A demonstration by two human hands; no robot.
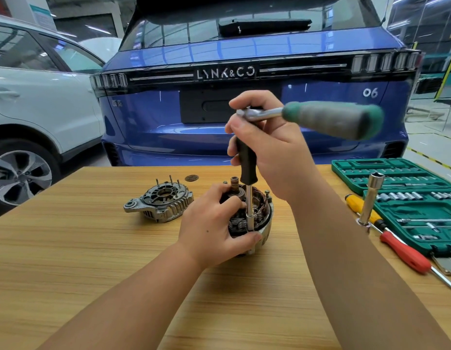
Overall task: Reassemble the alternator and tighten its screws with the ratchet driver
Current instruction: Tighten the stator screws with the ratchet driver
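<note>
The alternator (249,218) sits near the middle of the surface (93,248), toward the far edge. The left hand (214,228) grips its side to keep it steady. The right hand (267,152) is wrapped around the driver (247,170), which stands on a screw at the rim. The job looks partly done: the cover (160,200) lies apart, not yet on.
</note>
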